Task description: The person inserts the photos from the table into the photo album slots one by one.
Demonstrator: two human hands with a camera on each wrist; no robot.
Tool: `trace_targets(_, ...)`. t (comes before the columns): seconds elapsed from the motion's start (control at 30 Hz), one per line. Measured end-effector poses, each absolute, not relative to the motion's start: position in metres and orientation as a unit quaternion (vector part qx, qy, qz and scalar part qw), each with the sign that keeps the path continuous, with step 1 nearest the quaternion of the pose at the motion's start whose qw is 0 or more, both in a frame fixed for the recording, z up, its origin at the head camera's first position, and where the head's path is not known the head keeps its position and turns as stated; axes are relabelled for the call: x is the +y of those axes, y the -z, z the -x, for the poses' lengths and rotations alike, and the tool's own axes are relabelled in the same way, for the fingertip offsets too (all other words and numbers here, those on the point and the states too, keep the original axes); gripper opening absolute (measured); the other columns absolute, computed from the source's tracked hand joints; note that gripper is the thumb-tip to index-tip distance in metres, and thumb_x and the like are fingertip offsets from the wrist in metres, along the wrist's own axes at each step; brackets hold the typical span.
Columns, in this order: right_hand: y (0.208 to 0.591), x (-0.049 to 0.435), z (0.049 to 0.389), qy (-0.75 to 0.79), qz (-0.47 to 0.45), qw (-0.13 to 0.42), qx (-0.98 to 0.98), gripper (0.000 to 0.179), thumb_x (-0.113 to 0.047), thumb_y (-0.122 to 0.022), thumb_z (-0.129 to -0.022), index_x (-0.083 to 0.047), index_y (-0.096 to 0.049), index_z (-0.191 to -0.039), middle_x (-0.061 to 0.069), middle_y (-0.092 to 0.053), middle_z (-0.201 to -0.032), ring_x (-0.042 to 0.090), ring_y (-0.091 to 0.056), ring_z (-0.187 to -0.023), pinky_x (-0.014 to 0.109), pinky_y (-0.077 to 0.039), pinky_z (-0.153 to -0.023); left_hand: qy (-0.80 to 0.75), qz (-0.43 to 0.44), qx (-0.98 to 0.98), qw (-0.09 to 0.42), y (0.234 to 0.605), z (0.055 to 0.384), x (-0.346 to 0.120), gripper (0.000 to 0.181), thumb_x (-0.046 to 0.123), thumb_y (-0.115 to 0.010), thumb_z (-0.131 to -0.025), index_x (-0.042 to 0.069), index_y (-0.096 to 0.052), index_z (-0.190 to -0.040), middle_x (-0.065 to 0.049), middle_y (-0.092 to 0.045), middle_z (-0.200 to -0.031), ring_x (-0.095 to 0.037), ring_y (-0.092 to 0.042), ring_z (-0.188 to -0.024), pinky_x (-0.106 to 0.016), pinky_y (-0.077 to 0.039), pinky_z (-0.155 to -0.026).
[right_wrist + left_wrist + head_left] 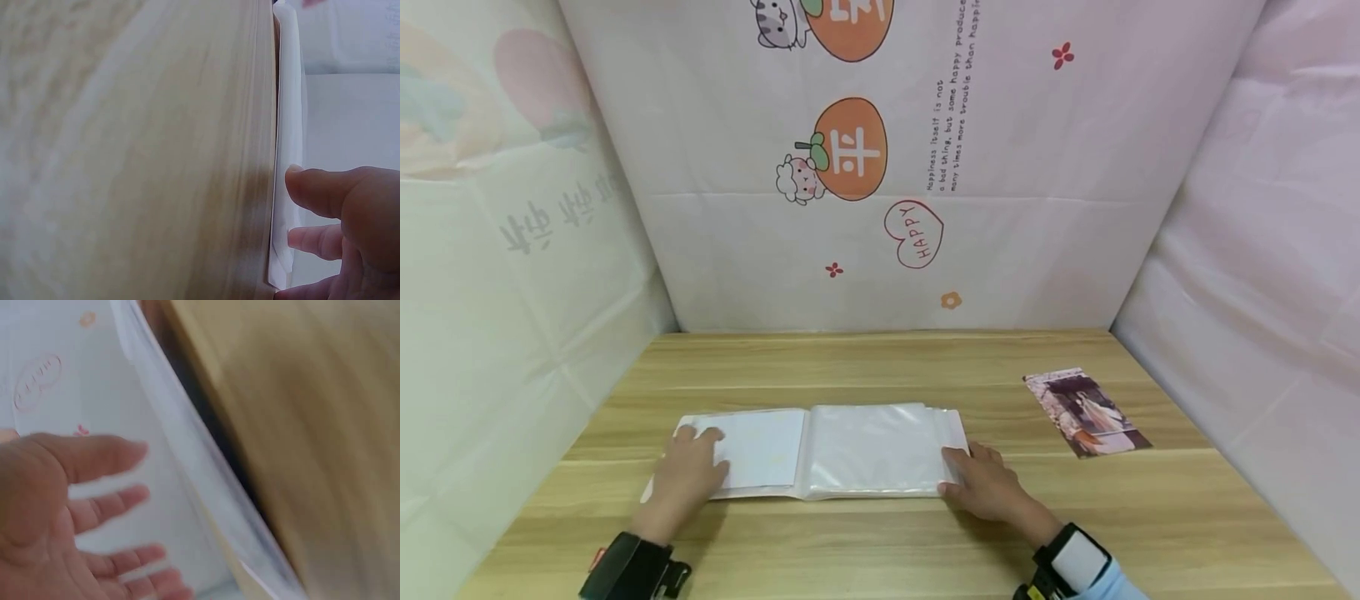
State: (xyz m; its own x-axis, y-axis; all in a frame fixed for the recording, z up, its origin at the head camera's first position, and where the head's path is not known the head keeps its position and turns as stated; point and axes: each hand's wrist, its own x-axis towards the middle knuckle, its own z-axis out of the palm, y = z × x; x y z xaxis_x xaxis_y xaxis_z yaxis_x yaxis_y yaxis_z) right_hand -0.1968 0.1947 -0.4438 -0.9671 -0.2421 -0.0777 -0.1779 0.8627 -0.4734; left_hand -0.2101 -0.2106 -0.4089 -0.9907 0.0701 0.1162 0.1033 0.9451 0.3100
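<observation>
A photo album (877, 450) lies spread on the wooden table, with a white sheet (763, 450) on its left side and clear plastic sleeves on its right. My left hand (687, 471) rests over the left end of the album; in the left wrist view its thumb and fingers are spread apart beside the album's pale edge (209, 462). At the lower right corner of the sleeves, the fingertips of my right hand (988, 483) touch the page edge. The right wrist view has the thumb (319, 187) against the side of the album (289, 125), other fingers below it.
A photo print (1086, 412) lies at an angle on the right side of the wooden table (865, 546). White printed cloth (1000, 250) hangs behind the table, with more cloth along the left and right sides. Both wrists wear strapped-on devices.
</observation>
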Motion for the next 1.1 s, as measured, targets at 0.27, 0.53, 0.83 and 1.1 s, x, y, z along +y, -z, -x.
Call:
trace_targets(0.27,0.441,0.194,0.195,0.241,0.105,0.068,0.962,0.055,-0.032,-0.065,-0.086,-0.006,-0.051,-0.132,0.033,-0.036,-0.134,0.051,-0.032,-0.12,0.07,-0.032,-0.084,0.179,0.23,-0.952,0.091,0.406,0.218,-0.152,0.033,0.014,-0.073,-0.077,0.003,-0.063,-0.107,-0.025,-0.049,-0.123,-0.044,-0.047,-0.11,-0.056,-0.045,-0.081)
trace_targets(0.53,0.438,0.193,0.195,0.234,0.104,0.07,0.964,0.055,-0.031,-0.065,-0.086,-0.006,-0.051,-0.132,0.031,-0.037,-0.134,0.051,-0.032,-0.12,0.069,-0.032,-0.085,0.193,0.342,-0.92,0.013,0.408,0.216,-0.108,0.04,0.016,-0.072,-0.078,0.007,-0.061,-0.115,-0.02,-0.048,-0.131,-0.037,-0.044,-0.119,-0.058,-0.042,-0.086)
trace_targets(0.83,0.438,0.193,0.194,0.244,0.108,0.067,0.961,0.053,-0.028,-0.065,-0.086,-0.004,-0.051,-0.131,0.032,-0.036,-0.133,0.051,-0.031,-0.12,0.069,-0.031,-0.086,0.161,0.356,-0.92,-0.029,0.42,0.215,-0.091,0.042,0.018,-0.075,-0.075,0.01,-0.063,-0.115,-0.015,-0.054,-0.126,-0.031,-0.049,-0.116,-0.051,-0.043,-0.089)
trace_targets(1.1,0.439,0.193,0.195,0.243,0.11,0.065,0.962,0.053,-0.028,-0.066,-0.086,-0.004,-0.051,-0.131,0.033,-0.037,-0.133,0.052,-0.031,-0.12,0.069,-0.031,-0.085,0.143,0.36,-0.922,0.009,0.427,0.215,-0.094,0.034,0.01,-0.078,-0.071,0.013,-0.068,-0.103,-0.005,-0.062,-0.109,-0.026,-0.056,-0.102,-0.041,-0.05,-0.08)
